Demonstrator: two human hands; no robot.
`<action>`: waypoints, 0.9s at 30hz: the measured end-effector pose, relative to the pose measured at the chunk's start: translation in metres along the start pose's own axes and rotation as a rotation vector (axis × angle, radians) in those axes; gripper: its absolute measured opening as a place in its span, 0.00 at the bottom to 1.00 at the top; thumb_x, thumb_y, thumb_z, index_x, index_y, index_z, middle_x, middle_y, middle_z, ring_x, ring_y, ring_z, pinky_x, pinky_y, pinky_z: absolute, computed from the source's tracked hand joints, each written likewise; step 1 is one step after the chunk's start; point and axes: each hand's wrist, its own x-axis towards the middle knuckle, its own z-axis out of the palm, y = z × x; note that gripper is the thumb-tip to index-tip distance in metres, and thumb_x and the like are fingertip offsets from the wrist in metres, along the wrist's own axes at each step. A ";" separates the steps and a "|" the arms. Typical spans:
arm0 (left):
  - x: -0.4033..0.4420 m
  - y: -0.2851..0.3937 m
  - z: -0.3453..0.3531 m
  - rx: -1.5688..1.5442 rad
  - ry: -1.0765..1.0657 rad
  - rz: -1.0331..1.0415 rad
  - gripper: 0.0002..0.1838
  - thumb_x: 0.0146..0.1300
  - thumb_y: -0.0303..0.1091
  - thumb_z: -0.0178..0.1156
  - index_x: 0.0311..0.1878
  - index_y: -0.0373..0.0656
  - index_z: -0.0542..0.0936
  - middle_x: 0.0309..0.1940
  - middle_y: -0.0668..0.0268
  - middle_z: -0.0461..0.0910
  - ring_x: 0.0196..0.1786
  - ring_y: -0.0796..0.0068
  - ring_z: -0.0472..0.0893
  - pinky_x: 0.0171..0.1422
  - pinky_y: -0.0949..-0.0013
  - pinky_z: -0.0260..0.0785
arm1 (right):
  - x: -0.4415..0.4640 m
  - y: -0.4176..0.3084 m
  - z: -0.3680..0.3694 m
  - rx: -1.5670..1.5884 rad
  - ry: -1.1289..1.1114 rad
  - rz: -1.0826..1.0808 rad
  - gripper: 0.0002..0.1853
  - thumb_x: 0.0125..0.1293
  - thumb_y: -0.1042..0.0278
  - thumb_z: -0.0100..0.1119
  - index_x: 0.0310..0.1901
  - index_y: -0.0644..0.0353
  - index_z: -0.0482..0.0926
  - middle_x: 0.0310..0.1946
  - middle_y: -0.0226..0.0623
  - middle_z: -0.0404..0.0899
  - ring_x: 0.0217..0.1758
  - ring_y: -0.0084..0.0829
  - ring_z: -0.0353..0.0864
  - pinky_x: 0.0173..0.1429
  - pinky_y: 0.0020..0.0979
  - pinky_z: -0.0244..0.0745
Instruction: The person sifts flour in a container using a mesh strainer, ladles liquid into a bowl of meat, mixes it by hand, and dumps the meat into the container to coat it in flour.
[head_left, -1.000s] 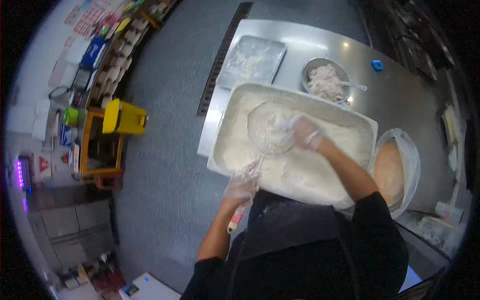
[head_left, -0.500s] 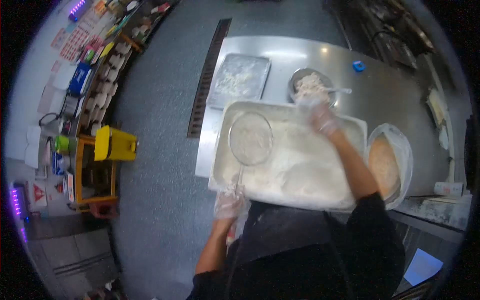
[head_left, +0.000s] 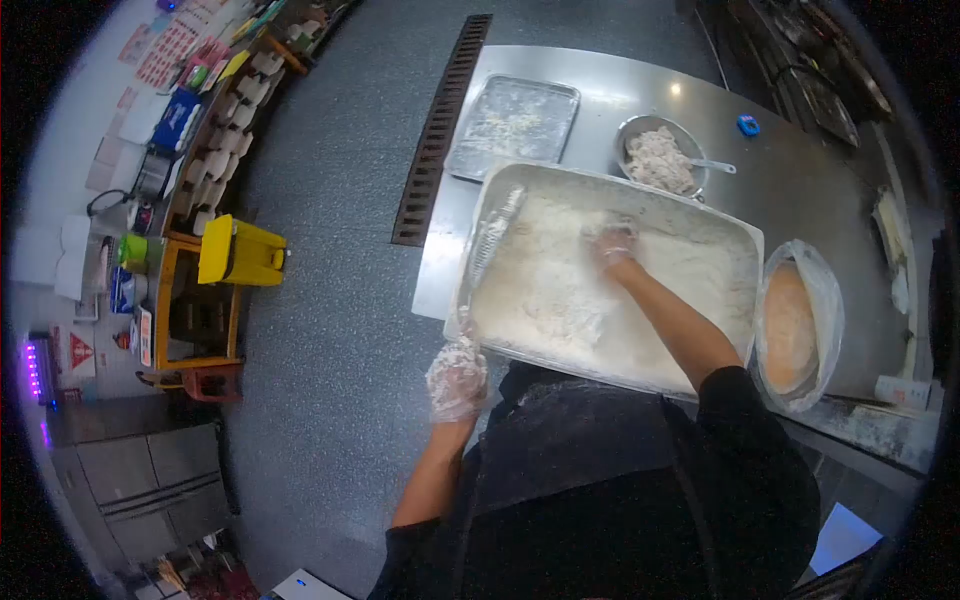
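Note:
My left hand point(head_left: 458, 382), in a flour-dusted clear plastic glove, grips the handle of a wire-mesh strainer point(head_left: 497, 232). The strainer is tipped nearly on edge against the left side of a large white tub point(head_left: 757, 300) of flour point(head_left: 690, 260). My right hand point(head_left: 615, 245), also gloved, reaches down to the flour near the tub's middle; its fingers are blurred and partly lost against the flour. Clumpy floured pieces point(head_left: 565, 322) lie close to the tub's near side. Behind the tub, a metal bowl point(head_left: 638, 124) holds pale, meat-like pieces point(head_left: 660, 160) and a spoon-like utensil point(head_left: 715, 166).
A flour-dusted metal tray point(head_left: 518, 120) lies at the table's back left. Right of the tub stands a plastic-lined container with orange-tan powder point(head_left: 788, 330). A small blue object point(head_left: 748, 125) sits on the steel table point(head_left: 800, 190). A yellow bin point(head_left: 242, 250) stands left on the floor.
My right hand has moved from beside the bowl down to the flour. The strainer has turned from lying flat to on edge at the tub's left. The camera view has shifted slightly.

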 end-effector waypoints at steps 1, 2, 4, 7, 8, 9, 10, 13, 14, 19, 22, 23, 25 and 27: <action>-0.004 -0.001 0.000 0.003 0.014 -0.005 0.19 0.51 0.31 0.51 0.49 0.42 0.73 0.30 0.53 0.76 0.34 0.54 0.76 0.38 0.55 0.69 | 0.008 -0.021 -0.012 -0.002 0.002 -0.091 0.17 0.58 0.63 0.44 0.40 0.63 0.79 0.43 0.48 0.77 0.50 0.42 0.75 0.50 0.49 0.68; -0.005 -0.001 0.003 -0.036 0.060 -0.003 0.15 0.53 0.32 0.51 0.45 0.41 0.73 0.29 0.53 0.75 0.33 0.54 0.76 0.37 0.55 0.68 | 0.016 -0.039 -0.023 -0.007 0.003 -0.182 0.17 0.59 0.61 0.44 0.38 0.62 0.80 0.43 0.47 0.77 0.49 0.42 0.75 0.49 0.47 0.68; -0.008 0.000 0.002 -0.080 0.092 -0.008 0.11 0.55 0.34 0.51 0.39 0.38 0.73 0.27 0.54 0.74 0.31 0.54 0.74 0.36 0.56 0.67 | 0.012 -0.073 -0.061 0.020 0.001 -0.271 0.18 0.59 0.60 0.44 0.38 0.61 0.81 0.43 0.46 0.78 0.49 0.43 0.75 0.49 0.48 0.68; -0.017 0.001 0.001 0.082 -0.057 -0.057 0.15 0.53 0.34 0.51 0.43 0.40 0.75 0.27 0.58 0.76 0.31 0.61 0.77 0.36 0.60 0.69 | 0.014 -0.100 -0.080 0.149 -0.059 -0.386 0.20 0.58 0.53 0.45 0.37 0.61 0.81 0.42 0.46 0.78 0.47 0.45 0.75 0.50 0.46 0.69; -0.020 -0.008 0.012 0.238 0.225 0.099 0.13 0.54 0.35 0.50 0.41 0.40 0.75 0.26 0.59 0.75 0.29 0.63 0.76 0.34 0.60 0.69 | 0.065 -0.113 -0.011 0.157 -0.063 -0.350 0.25 0.56 0.47 0.46 0.42 0.61 0.78 0.47 0.49 0.75 0.51 0.48 0.72 0.52 0.50 0.66; -0.021 -0.016 0.026 0.403 0.522 0.254 0.12 0.54 0.37 0.50 0.38 0.41 0.75 0.25 0.60 0.75 0.28 0.66 0.76 0.32 0.61 0.69 | 0.069 -0.128 0.019 0.060 0.203 -0.179 0.31 0.55 0.43 0.46 0.50 0.61 0.74 0.52 0.51 0.70 0.55 0.48 0.68 0.56 0.54 0.60; -0.019 -0.012 0.026 0.291 0.278 0.086 0.11 0.55 0.36 0.50 0.37 0.42 0.75 0.25 0.60 0.75 0.28 0.66 0.76 0.31 0.61 0.69 | 0.096 -0.111 0.062 -0.090 0.199 -0.352 0.28 0.60 0.43 0.37 0.48 0.59 0.76 0.48 0.50 0.73 0.51 0.46 0.72 0.52 0.49 0.66; -0.007 -0.010 0.022 0.033 -0.051 -0.038 0.11 0.55 0.34 0.48 0.39 0.41 0.75 0.28 0.61 0.76 0.30 0.63 0.78 0.30 0.61 0.71 | 0.046 -0.105 0.008 0.070 -0.130 -0.415 0.31 0.55 0.43 0.44 0.53 0.62 0.71 0.54 0.52 0.67 0.56 0.51 0.66 0.61 0.52 0.55; -0.002 -0.014 0.028 0.032 0.007 -0.093 0.11 0.55 0.34 0.48 0.39 0.41 0.75 0.28 0.61 0.76 0.30 0.63 0.78 0.30 0.61 0.71 | 0.033 -0.103 -0.007 0.008 -0.187 -0.548 0.33 0.55 0.44 0.44 0.54 0.64 0.69 0.54 0.54 0.67 0.55 0.51 0.67 0.60 0.46 0.60; -0.018 -0.022 0.022 -0.346 0.379 0.316 0.13 0.55 0.33 0.48 0.42 0.38 0.72 0.32 0.52 0.76 0.37 0.53 0.76 0.40 0.55 0.70 | -0.030 -0.113 -0.002 -0.165 -0.204 -0.600 0.32 0.52 0.49 0.50 0.54 0.63 0.67 0.54 0.51 0.68 0.54 0.48 0.69 0.57 0.46 0.64; -0.008 -0.024 0.025 -0.303 0.010 0.111 0.14 0.56 0.33 0.47 0.44 0.38 0.72 0.36 0.50 0.74 0.40 0.50 0.74 0.47 0.54 0.67 | -0.062 -0.121 0.002 -0.223 -0.129 -0.576 0.32 0.50 0.51 0.54 0.55 0.62 0.66 0.54 0.49 0.68 0.53 0.47 0.71 0.54 0.46 0.66; -0.006 -0.024 0.023 -0.306 0.007 0.130 0.14 0.56 0.33 0.47 0.44 0.38 0.72 0.36 0.50 0.74 0.40 0.50 0.74 0.47 0.54 0.67 | -0.081 -0.123 -0.017 -0.176 -0.119 -0.552 0.30 0.51 0.53 0.53 0.55 0.61 0.66 0.53 0.49 0.68 0.53 0.46 0.71 0.54 0.45 0.67; -0.003 -0.024 0.018 -0.339 -0.167 0.022 0.16 0.56 0.34 0.47 0.47 0.39 0.71 0.39 0.49 0.73 0.44 0.49 0.72 0.50 0.54 0.65 | -0.116 -0.126 -0.055 -0.040 -0.092 -0.499 0.24 0.54 0.59 0.51 0.54 0.57 0.69 0.52 0.50 0.69 0.53 0.46 0.71 0.52 0.45 0.69; -0.008 -0.032 0.020 -0.361 -0.080 0.155 0.16 0.56 0.33 0.46 0.46 0.38 0.71 0.37 0.48 0.74 0.42 0.50 0.74 0.48 0.54 0.66 | -0.120 -0.123 -0.047 -0.012 -0.128 -0.469 0.21 0.56 0.63 0.48 0.53 0.53 0.69 0.51 0.50 0.70 0.52 0.43 0.72 0.49 0.44 0.71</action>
